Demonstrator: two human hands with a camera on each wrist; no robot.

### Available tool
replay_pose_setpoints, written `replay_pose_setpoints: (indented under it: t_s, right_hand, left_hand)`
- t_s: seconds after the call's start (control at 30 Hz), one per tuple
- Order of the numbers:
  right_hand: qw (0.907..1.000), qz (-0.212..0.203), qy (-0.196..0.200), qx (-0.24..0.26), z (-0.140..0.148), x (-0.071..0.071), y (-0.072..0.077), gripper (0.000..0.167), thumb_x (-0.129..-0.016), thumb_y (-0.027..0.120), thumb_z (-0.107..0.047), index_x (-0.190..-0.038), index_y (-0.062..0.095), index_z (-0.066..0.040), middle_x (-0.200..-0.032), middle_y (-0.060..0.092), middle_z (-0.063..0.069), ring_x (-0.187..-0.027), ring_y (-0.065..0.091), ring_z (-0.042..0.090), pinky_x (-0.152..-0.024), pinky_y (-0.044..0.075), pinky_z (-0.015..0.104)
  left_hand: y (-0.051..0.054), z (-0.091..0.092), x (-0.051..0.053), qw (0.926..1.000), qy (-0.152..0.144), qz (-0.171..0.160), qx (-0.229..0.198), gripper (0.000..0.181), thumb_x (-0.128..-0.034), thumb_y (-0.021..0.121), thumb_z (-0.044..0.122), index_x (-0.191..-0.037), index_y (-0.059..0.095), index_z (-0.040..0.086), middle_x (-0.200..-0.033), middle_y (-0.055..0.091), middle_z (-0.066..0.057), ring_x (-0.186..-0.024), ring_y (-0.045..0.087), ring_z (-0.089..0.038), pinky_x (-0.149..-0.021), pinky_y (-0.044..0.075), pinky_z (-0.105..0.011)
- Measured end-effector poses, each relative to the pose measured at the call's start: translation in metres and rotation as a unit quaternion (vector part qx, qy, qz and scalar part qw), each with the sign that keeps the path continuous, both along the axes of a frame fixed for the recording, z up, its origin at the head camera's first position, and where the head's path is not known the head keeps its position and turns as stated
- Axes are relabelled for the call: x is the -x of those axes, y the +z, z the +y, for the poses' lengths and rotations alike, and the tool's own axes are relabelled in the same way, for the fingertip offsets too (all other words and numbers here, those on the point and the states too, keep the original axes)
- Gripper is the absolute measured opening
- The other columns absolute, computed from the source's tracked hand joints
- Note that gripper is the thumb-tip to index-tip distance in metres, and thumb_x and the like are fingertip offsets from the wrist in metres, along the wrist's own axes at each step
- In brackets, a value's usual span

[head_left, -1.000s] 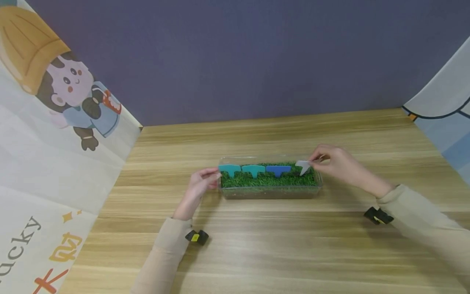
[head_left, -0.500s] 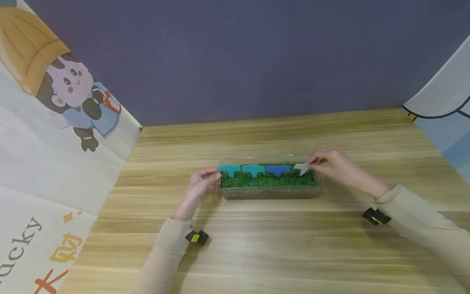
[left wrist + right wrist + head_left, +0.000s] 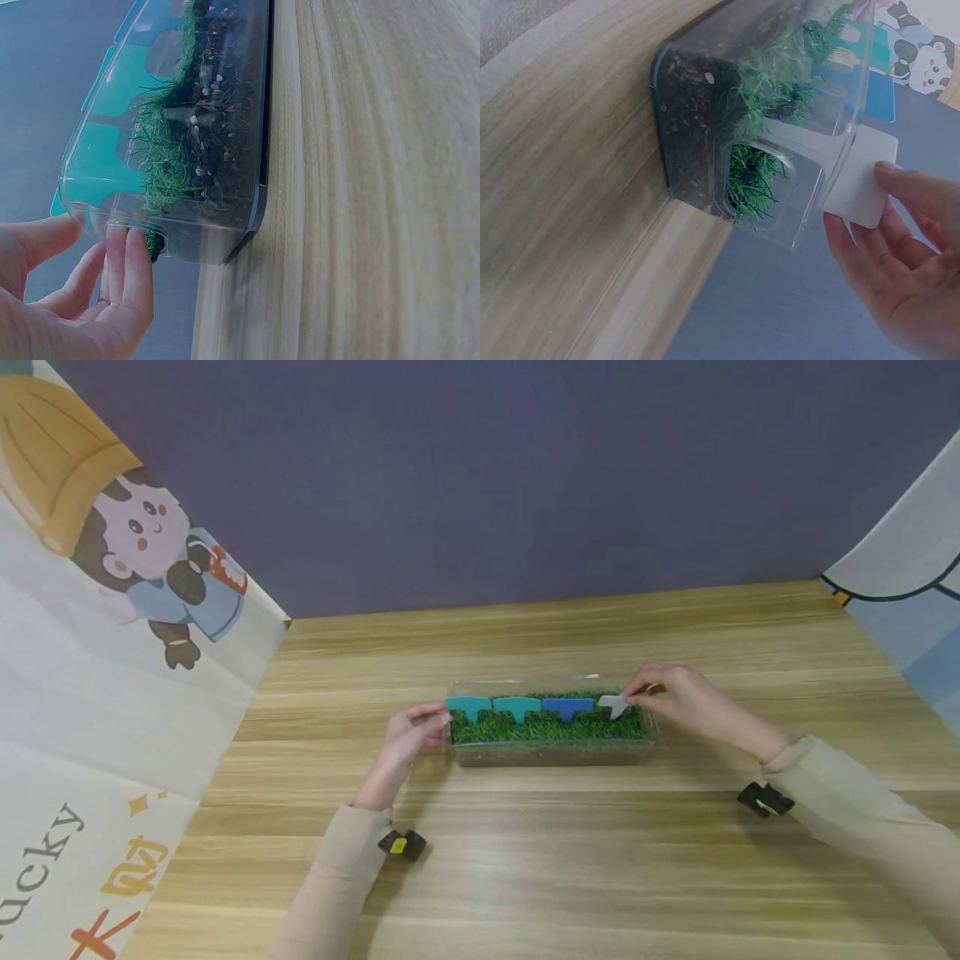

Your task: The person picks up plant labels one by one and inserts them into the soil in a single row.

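Observation:
A clear plastic planter box with dark soil and green grass stands on the table. Two teal T-shaped plant labels, a left one and a right one, and a blue label stand in a row in the grass. My right hand pinches a white plant label between thumb and fingers at the box's right end; its stem reaches down inside toward the grass. My left hand holds the box's left end, thumb by the upper rim and fingertips at the end wall.
The wood-grain table extends around the box. Behind it rises a dark blue-grey panel. A printed cloth hangs at the left, and another cloth at the right.
My right hand has moved slightly down and left with the white label, which now sits lower and closer to the blue one. My left hand and the box have stayed put.

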State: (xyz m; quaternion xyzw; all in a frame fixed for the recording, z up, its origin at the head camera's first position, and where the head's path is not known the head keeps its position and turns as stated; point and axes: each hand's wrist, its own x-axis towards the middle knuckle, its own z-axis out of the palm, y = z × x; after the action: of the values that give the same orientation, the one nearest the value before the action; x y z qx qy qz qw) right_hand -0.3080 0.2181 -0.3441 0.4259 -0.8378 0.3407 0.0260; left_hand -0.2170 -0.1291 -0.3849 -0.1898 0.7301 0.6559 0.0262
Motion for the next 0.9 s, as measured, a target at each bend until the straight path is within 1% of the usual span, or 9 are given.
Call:
replay_pose_setpoints:
  t_s: [0.2, 0.4, 0.57, 0.77, 0.9]
  right_hand:
    - [1.0000, -0.004, 0.002, -0.004, -0.0001, 0.0011, -0.0020, 0.013, -0.073, 0.064, 0.008, -0.083, 0.066, 0.000, -0.079, 0.062, 0.002, -0.071, 0.059, 0.017, -0.066, 0.053, 0.029]
    - [0.9999, -0.010, 0.001, -0.005, -0.0007, 0.0023, -0.0059, 0.011, -0.076, 0.063, 0.005, -0.084, 0.066, -0.001, -0.081, 0.063, 0.002, -0.073, 0.059, 0.019, -0.067, 0.053, 0.029]
    - [1.0000, -0.006, 0.000, -0.003, -0.0024, 0.0026, -0.0074, 0.012, -0.075, 0.063, 0.006, -0.084, 0.066, -0.002, -0.080, 0.062, 0.001, -0.073, 0.059, 0.018, -0.067, 0.053, 0.028]
    - [1.0000, 0.001, -0.001, 0.003, -0.0033, 0.0022, -0.0083, 0.013, -0.074, 0.064, 0.007, -0.083, 0.066, -0.001, -0.079, 0.062, 0.001, -0.072, 0.059, 0.019, -0.066, 0.053, 0.027]
    - [1.0000, 0.005, -0.004, 0.005, -0.0031, 0.0014, -0.0093, 0.014, -0.073, 0.064, 0.008, -0.084, 0.066, -0.001, -0.079, 0.062, 0.001, -0.071, 0.059, 0.017, -0.064, 0.053, 0.025]
  left_hand:
    - [0.0001, -0.0001, 0.0006, 1.0000, 0.003, 0.000, 0.001, 0.033, -0.0825, 0.059, 0.007, -0.114, 0.053, -0.001, -0.102, 0.060, -0.018, -0.074, 0.058, -0.018, -0.079, 0.050, -0.038]
    - [0.0001, -0.0001, 0.0002, 1.0000, 0.004, -0.001, 0.000, 0.033, -0.0825, 0.059, 0.007, -0.114, 0.053, -0.001, -0.102, 0.060, -0.018, -0.075, 0.059, -0.018, -0.081, 0.049, -0.040]
    - [-0.0004, -0.0006, 0.0006, 1.0000, 0.003, -0.001, 0.000, 0.033, -0.0825, 0.059, 0.007, -0.114, 0.053, -0.001, -0.102, 0.060, -0.018, -0.075, 0.058, -0.018, -0.082, 0.048, -0.041]
    - [-0.0011, -0.0005, 0.0021, 1.0000, 0.003, -0.005, 0.004, 0.032, -0.0828, 0.059, 0.007, -0.114, 0.054, -0.001, -0.102, 0.060, -0.017, -0.074, 0.058, -0.017, -0.081, 0.049, -0.039]
    - [-0.0012, 0.0002, 0.0020, 1.0000, 0.005, -0.007, 0.003, 0.032, -0.0828, 0.058, 0.007, -0.113, 0.054, 0.000, -0.102, 0.060, -0.017, -0.074, 0.058, -0.017, -0.081, 0.049, -0.039]
